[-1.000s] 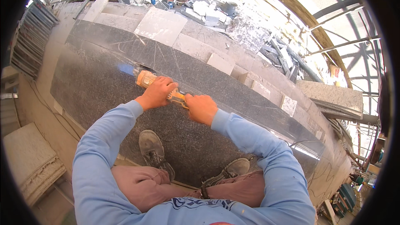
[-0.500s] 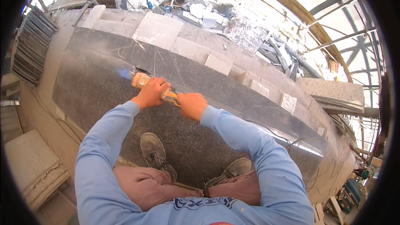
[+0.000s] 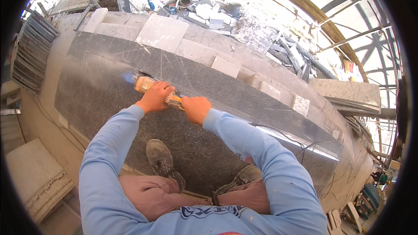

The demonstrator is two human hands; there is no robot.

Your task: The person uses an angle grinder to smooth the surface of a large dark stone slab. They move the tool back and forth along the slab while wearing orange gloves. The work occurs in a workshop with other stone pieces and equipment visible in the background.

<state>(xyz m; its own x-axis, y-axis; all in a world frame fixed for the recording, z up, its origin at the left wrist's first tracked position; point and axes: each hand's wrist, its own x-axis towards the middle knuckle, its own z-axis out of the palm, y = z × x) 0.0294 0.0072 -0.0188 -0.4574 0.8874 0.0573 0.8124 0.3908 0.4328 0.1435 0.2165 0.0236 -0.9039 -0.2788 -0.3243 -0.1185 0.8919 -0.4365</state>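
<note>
My left hand [image 3: 152, 98] is closed over the body of a dusty yellow power cutter [image 3: 143, 84], and my right hand [image 3: 196, 109] is wrapped round its rear handle. The cutter's blue-tinted front end rests on a dark speckled stone slab [image 3: 96, 95], at a long straight line running across it. A haze of dust hangs left of the tool. Whether the blade sits down in the stone I cannot tell. A black cord [image 3: 300, 144] lies over the slab to the right. My shoes [image 3: 156, 152] are on the slab below my hands.
Pale blocks [image 3: 224, 66] line the slab's far edge. Beyond lie stone rubble [image 3: 209, 15] and scaffold poles [image 3: 352, 39]. A stack of metal frames [image 3: 32, 52] stands at left, pale boards [image 3: 35, 174] at lower left, light slabs [image 3: 348, 93] at right.
Both my hands and the cutter have moved leftward along the line over the last second. The dust haze to the left has spread.
</note>
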